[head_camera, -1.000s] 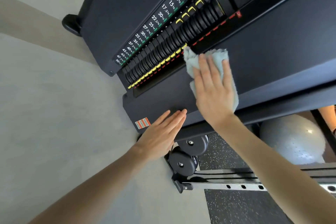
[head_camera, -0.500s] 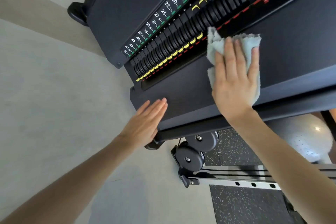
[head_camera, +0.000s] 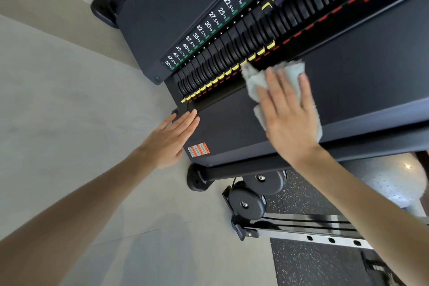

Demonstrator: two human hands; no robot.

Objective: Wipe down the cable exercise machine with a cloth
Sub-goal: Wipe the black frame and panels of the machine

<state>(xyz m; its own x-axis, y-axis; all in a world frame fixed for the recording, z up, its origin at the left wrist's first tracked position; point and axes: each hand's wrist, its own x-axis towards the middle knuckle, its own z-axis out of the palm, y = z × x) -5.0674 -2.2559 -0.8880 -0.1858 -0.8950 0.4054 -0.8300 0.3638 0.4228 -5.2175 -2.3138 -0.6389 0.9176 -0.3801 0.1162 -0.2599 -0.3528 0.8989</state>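
The black cable exercise machine (head_camera: 359,76) fills the upper half of the view, and a long recess in its housing holds the black weight stack (head_camera: 243,46). The plates stand side by side in that recess, each with a yellow tab along the edge nearer the person. A row of small red marks runs just beside those tabs.

On the far side of the weight stack lies a black label strip (head_camera: 216,18) with white figures from 50 kg to 12.5 kg and green marks.

The pale blue, fuzzy cloth (head_camera: 254,79) lies crumpled on the flat dark panel just on the near side of the weight stack. Its upper corner touches the yellow tabs, and its edges look frayed and soft.

The right grip (head_camera: 290,114), a bare hand, lies flat on the cloth with fingers straight and spread, pressing it to the panel without clasping it.

The left grip (head_camera: 170,139) is also released, fingers straight and together. Its fingertips rest on the panel's corner, near the 50 kg end of the weight stack and well apart from the cloth.

An orange and white warning sticker (head_camera: 198,150) sits on the panel just beside the left grip.

On the near side of the weight stack, past the panel's edge, are two round black pulleys (head_camera: 247,203), a silver steel rail with holes (head_camera: 325,240), a black speckled rubber mat (head_camera: 313,262) and pale grey floor (head_camera: 69,100).
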